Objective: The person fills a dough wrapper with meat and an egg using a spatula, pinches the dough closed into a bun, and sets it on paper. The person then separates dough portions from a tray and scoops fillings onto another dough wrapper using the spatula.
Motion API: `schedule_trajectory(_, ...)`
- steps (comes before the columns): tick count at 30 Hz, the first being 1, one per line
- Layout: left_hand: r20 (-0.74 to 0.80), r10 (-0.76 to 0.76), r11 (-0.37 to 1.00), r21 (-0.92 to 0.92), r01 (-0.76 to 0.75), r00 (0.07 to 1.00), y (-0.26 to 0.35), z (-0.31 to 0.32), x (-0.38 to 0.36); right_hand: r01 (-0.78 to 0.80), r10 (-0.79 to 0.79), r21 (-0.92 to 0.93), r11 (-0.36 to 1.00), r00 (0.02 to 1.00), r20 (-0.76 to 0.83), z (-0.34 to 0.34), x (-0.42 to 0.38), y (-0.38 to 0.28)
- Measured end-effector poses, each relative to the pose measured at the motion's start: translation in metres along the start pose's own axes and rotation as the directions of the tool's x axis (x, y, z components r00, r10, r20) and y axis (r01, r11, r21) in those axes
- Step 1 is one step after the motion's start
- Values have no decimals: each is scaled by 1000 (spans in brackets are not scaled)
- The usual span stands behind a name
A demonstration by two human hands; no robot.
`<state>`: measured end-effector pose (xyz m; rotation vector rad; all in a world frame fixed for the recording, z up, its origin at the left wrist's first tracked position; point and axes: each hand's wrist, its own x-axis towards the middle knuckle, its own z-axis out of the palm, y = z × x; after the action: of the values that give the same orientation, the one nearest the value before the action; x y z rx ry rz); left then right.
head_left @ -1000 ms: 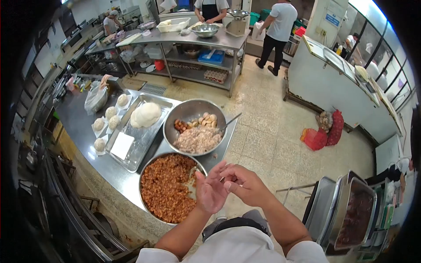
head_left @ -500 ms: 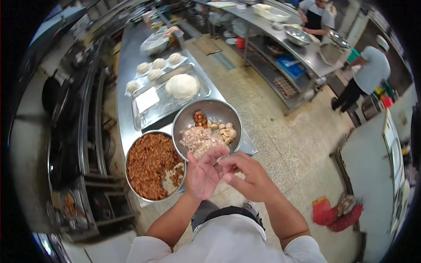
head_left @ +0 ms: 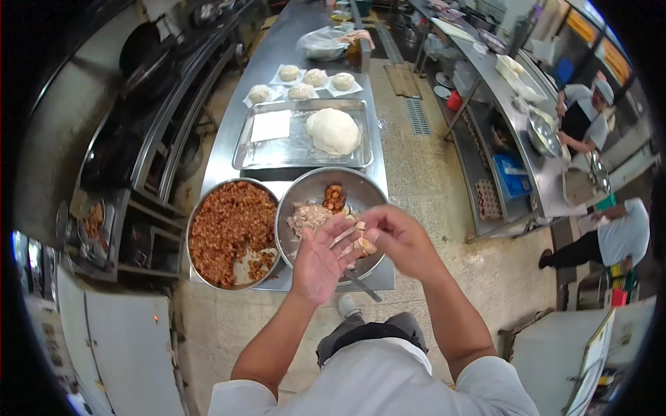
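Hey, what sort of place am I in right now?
Probably a commercial kitchen: a long steel table carries pleated buns and a metal bowl of pale mince, while another person in an apron stands at a second table.

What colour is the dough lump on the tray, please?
The dough lump is creamy white, in the head view.

I stand in what looks like a commercial kitchen: before me, a long steel worktop carries pleated buns, dough on a tray and a wide metal bowl of food. To the right, a co-worker in cap and dark apron stands at a second metal worktop; a drain grate is set in the floor.
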<state>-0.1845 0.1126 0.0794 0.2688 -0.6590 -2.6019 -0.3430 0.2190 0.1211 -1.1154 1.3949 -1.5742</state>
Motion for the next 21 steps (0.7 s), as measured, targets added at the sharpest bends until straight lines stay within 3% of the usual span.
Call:
schedule_trajectory(2, -97, 24, 999, 39, -21, 995, 1, -3, 10, -130, 128, -16, 991, 987, -93, -23, 27, 14)
schedule_trajectory(3, -110, 40, 999, 40, -36, 993, 3, -2, 15, -132, 130, -12, 991, 989, -72, -36, 45, 27)
schedule_trajectory(5, -164, 68, 996, 69, -58, 984, -2, -1, 22, -125, 97, -249, 961, 988, -124, -64, 82, 60)
schedule_trajectory(9, -251, 121, 987, 133, -89, 960, -8, 2, 50, -170, 140, -302, 938, 983, -117, -106, 164, 130)
schedule_trajectory(11, -309, 132, 986, 135, -94, 942, -14, 4, 67, -119, 73, -553, 825, 992, -105, -127, 208, 170)
schedule_trajectory(16, -431, 141, 981, 182, -67, 891, -23, 11, 133, -47, 14, -582, 812, 998, -61, -154, 312, 220)
schedule_trajectory(18, -479, 148, 982, 172, -73, 865, -26, 12, 164, 75, -108, -670, 738, 994, -8, -165, 345, 242)
schedule_trajectory(21, -523, 190, 977, 185, -106, 831, -31, 7, 213, 84, -70, -721, 688, 996, 49, -174, 377, 246)
